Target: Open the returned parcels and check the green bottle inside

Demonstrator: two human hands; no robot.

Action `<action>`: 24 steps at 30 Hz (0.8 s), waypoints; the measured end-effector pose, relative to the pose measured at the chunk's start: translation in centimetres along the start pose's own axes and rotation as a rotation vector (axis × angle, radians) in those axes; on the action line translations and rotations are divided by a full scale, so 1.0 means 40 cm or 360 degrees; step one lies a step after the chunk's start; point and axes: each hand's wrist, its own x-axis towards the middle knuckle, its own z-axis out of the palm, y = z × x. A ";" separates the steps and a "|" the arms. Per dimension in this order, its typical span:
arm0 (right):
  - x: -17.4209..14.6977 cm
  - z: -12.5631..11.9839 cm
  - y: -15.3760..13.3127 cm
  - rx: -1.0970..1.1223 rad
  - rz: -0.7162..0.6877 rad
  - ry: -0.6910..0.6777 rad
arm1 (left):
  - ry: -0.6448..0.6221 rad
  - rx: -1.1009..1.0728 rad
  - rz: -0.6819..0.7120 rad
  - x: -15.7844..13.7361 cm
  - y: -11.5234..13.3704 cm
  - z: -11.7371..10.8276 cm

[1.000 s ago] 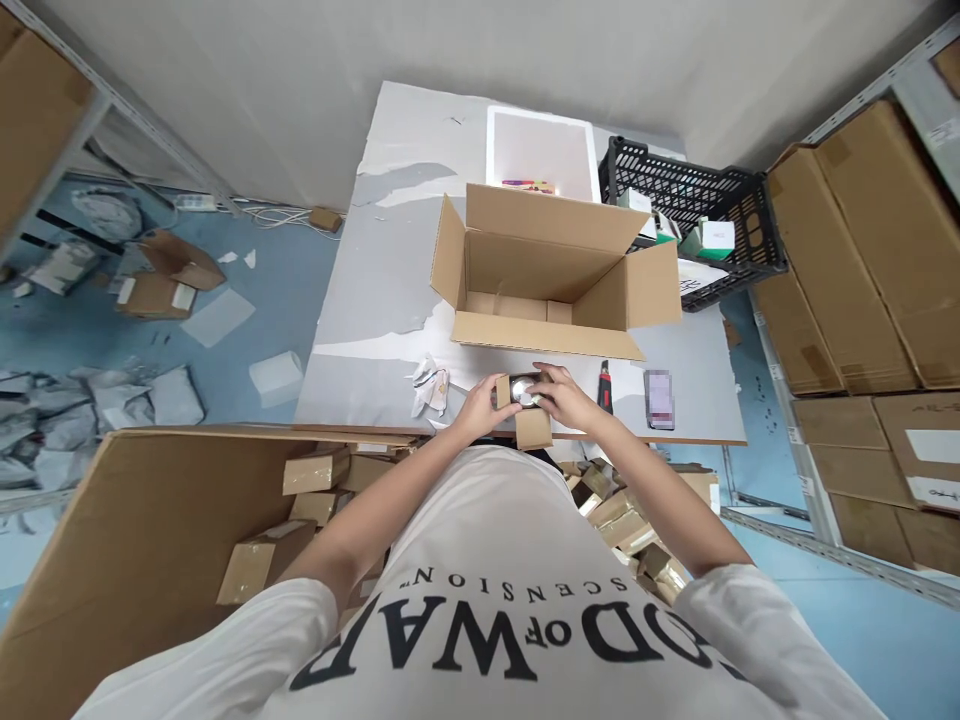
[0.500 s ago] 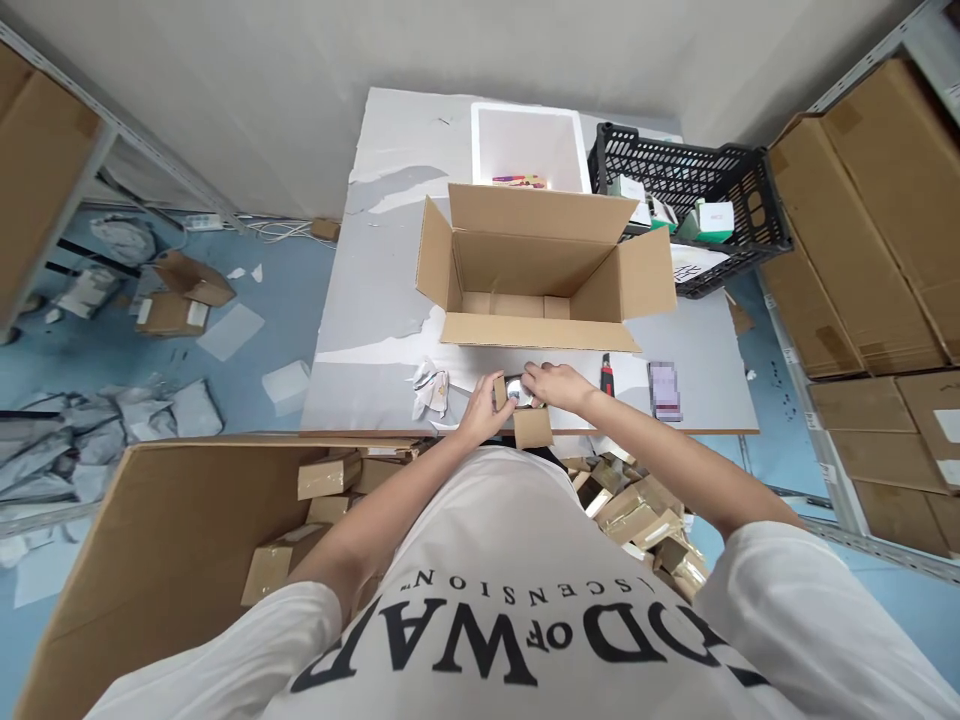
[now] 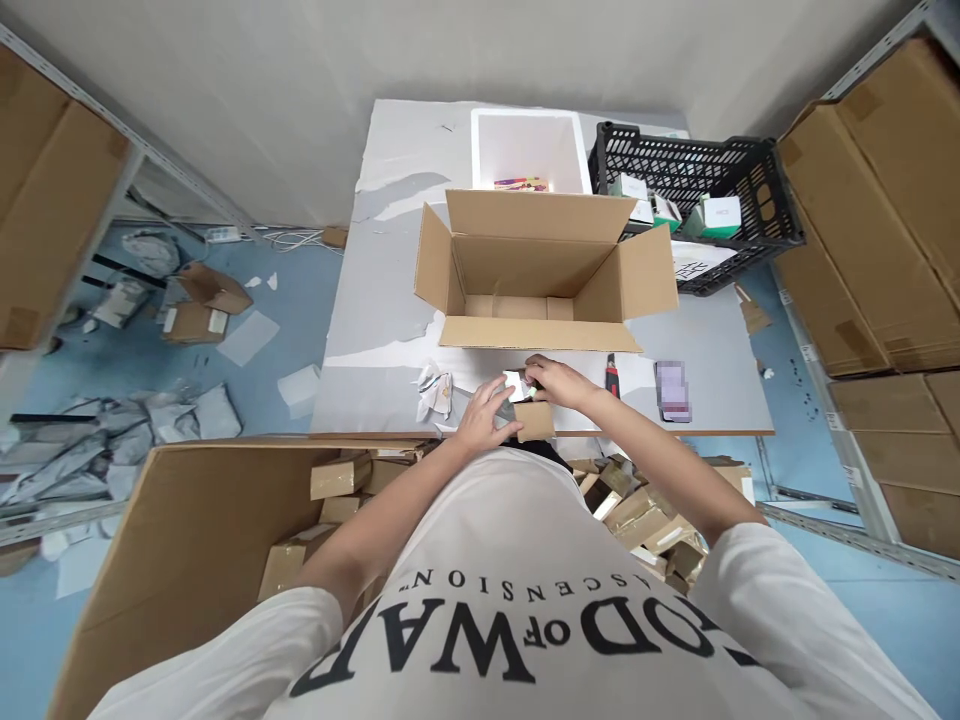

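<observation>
Both hands meet at the near edge of the grey table (image 3: 375,330). My left hand (image 3: 484,418) holds a small brown carton (image 3: 534,421) from the left. My right hand (image 3: 555,380) pinches a shiny silver-wrapped item (image 3: 516,384) at the carton's open top. Just beyond them stands a large open cardboard box (image 3: 540,275) with flaps spread, only a few small boxes on its bottom.
A red-handled cutter (image 3: 613,374) and a phone (image 3: 672,388) lie right of my hands, crumpled paper (image 3: 435,388) to the left. A white tub (image 3: 529,148) and black crate (image 3: 694,210) sit at the back. Big cartons of small boxes (image 3: 337,478) stand below; stacked cartons (image 3: 862,230) line the right.
The silver item has come up out of the small carton in my right hand. My left hand has shifted lower on the carton. The camera view moved slightly.
</observation>
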 end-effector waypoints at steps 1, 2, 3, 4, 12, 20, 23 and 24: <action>-0.005 0.008 0.007 0.0181 0.0049 0.0117 | -0.0064 0.0062 0.0061 -0.001 -0.005 -0.008; -0.012 0.017 0.013 0.0370 0.0134 0.0272 | -0.0115 0.0108 0.0106 -0.002 -0.010 -0.015; -0.021 0.030 0.017 0.0560 0.0253 0.0452 | -0.0153 0.0138 0.0138 -0.003 -0.015 -0.021; -0.031 0.044 0.018 0.0738 0.0389 0.0634 | -0.0183 0.0158 0.0159 -0.004 -0.019 -0.025; -0.104 0.117 -0.013 0.0828 -0.0063 0.0650 | -0.0139 0.0199 0.0046 -0.009 -0.028 -0.011; -0.150 0.127 0.004 0.1120 0.0021 0.0717 | 0.0051 0.0084 -0.0034 0.011 -0.009 0.003; -0.134 0.128 -0.005 0.0839 0.0017 0.0780 | 0.0061 0.0060 -0.0093 0.014 0.000 0.010; -0.123 0.127 -0.009 0.0748 -0.0001 0.0777 | 0.0076 0.0058 -0.0110 0.014 0.002 0.012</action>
